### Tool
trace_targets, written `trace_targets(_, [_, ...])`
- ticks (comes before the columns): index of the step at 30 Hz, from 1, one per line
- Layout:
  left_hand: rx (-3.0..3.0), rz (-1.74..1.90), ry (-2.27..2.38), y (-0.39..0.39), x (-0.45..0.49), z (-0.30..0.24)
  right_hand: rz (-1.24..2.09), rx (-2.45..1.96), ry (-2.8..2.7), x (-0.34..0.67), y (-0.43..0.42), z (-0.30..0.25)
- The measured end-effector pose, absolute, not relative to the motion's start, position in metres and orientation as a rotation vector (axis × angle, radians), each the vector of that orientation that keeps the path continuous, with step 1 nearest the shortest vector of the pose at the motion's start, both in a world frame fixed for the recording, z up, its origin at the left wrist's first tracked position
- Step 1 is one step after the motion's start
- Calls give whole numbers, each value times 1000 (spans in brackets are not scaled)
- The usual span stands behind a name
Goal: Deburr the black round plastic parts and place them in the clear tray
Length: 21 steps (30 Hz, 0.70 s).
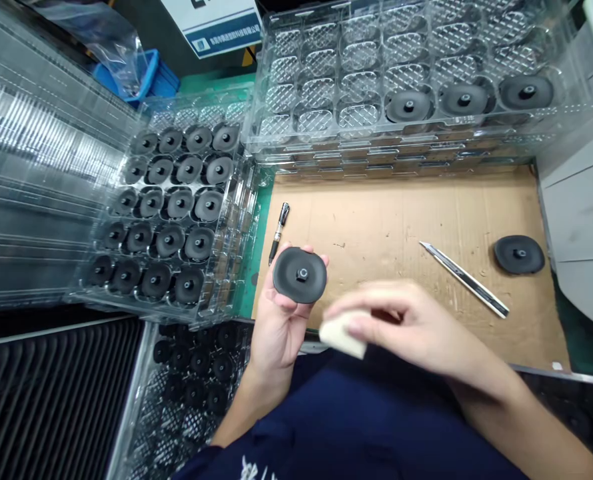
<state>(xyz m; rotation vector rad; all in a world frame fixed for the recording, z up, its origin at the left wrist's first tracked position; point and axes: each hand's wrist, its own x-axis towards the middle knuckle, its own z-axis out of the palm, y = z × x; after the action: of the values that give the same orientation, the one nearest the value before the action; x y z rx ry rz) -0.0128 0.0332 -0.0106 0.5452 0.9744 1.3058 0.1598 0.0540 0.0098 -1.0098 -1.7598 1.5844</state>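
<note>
My left hand [281, 333] grips a black rounded disc-shaped part [289, 279] by its edges, with a small raised stud at its centre facing up. Just to the right, my right hand [401, 317] is blurred by motion and pinches a cream-coloured pad [344, 333], which looks like a sponge or folded cloth. The pad is close to the black part but apart from it. Another black part [519, 255] of the same kind lies on the cardboard [366, 220] at the right. A utility knife [466, 280] and a pen [279, 232] rest on the cardboard too.
A clear plastic tray [249, 127] on a stack at the back holds 3 black parts in its front row. At the left, another clear tray [166, 310] carries several rows of them. A blue bin [164, 83] with a plastic bag stands behind, near a sign [231, 33].
</note>
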Motion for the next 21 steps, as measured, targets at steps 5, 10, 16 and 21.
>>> trace_targets(5, [425, 1292, 900, 32, -19, -12, 1464, -1445, -1605, 182, 33, -47])
trace_targets(10, [360, 1272, 911, 29, -13, -10, 1242, -1576, -1731, 186, 36, -55])
trace_targets(16, [353, 1240, 889, 19, -5, 4, 746, -1124, -1791, 149, 44, 29])
trace_targets(21, [350, 1205, 953, 12, -7, 8, 1029, -833, -2062, 136, 41, 40])
